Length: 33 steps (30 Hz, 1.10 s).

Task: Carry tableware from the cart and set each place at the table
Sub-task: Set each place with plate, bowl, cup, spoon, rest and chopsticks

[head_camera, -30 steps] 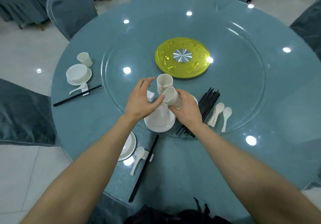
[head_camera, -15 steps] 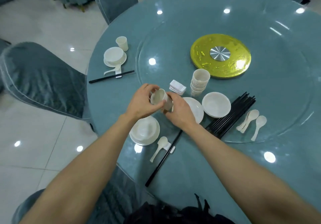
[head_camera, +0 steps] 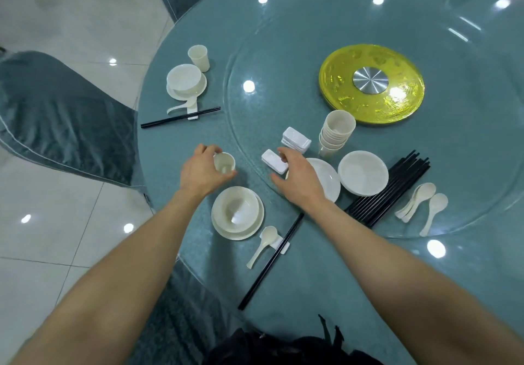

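view: head camera, looking down
cup [head_camera: 224, 163]: upright, long axis vertical, mouth up toward the camera. It sits at the left of the tabletop [head_camera: 312, 293], outside the rim of the glass turntable [head_camera: 283, 67] and just beyond the near bowl [head_camera: 236, 211]. Whether its base rests on the tabletop cannot be told.
left hand [head_camera: 202, 173]: fingers curled round the cup, gripping its side wall
right hand [head_camera: 300, 177]: fingers loosely spread, holding nothing. Its fingertips are at a single chopstick rest [head_camera: 274, 161] lying at the turntable edge; contact cannot be told.
near setting: the bowl stands on a plate [head_camera: 226, 231]. A spoon [head_camera: 263, 244] and chopsticks [head_camera: 270, 259] lie to its right, long axes diagonal, running from the person toward the table centre.
stock on turntable: stack of cups [head_camera: 336, 132], mouths up, beside stacked rests, plates, bowls, bundled chopsticks and spoons
markings: the yellow disc [head_camera: 337, 87] carries a raised pattern, too blurred to read
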Motion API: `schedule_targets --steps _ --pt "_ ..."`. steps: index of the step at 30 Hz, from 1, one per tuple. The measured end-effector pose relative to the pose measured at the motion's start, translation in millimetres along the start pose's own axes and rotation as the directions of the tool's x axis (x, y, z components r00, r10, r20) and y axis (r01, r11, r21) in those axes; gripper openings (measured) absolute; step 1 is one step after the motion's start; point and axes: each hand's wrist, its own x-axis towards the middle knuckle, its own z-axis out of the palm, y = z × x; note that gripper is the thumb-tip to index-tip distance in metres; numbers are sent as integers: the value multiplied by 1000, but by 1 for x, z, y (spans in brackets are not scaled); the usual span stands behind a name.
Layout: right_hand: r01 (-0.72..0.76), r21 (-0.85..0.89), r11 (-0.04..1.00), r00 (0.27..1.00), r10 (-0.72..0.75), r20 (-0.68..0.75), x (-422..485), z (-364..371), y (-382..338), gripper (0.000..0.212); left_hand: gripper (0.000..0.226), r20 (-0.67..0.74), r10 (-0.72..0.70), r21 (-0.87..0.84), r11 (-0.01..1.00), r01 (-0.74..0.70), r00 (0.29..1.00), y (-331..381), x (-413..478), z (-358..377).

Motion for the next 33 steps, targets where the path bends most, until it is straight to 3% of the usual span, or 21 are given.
schedule_targets --steps 7,17,23,33 --pt "-2 -20 1000 1000 2 -6 4 -2 6 52 73 75 -45 41 998 42 996 -2 -7 15" --pt "-5 -10 1000 1000 5 -12 -4 -2 6 52 74 67 -77 55 996 73 995 0 -7 15" --pt "1 -26 1000 1000 -1 2 -7 -6 3 57 91 58 -96 53 994 93 994 2 -14 7" --pt "43 -24 999 999 -43 -18 -21 -25 -7 63 90 15 3 -17 1000 -3 1000 20 -31 -19"
